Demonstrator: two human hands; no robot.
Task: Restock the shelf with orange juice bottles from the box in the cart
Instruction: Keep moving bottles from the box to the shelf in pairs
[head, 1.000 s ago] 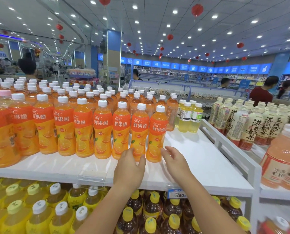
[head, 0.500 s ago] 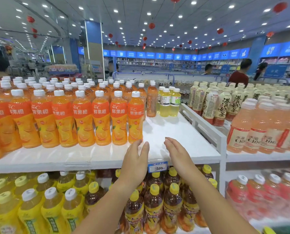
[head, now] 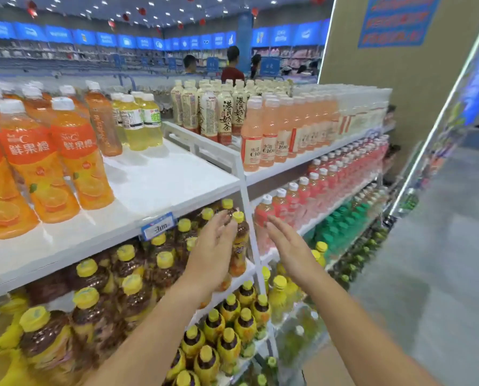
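You're in a supermarket. Shelves hold rows of bottled drinks, with a price tag on one edge.

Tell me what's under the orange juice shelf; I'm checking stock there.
Brown bottles with yellow caps crowd the level under the shelf. The left hand covers a few at the right end, and the back rows are hidden by the shelf.

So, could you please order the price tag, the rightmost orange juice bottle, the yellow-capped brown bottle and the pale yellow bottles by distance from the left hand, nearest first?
1. Yellow-capped brown bottle, at the left hand's fingertips.
2. Price tag, left, on the shelf edge.
3. Rightmost orange juice bottle, up-left on the shelf.
4. Pale yellow bottles, at the shelf's back.
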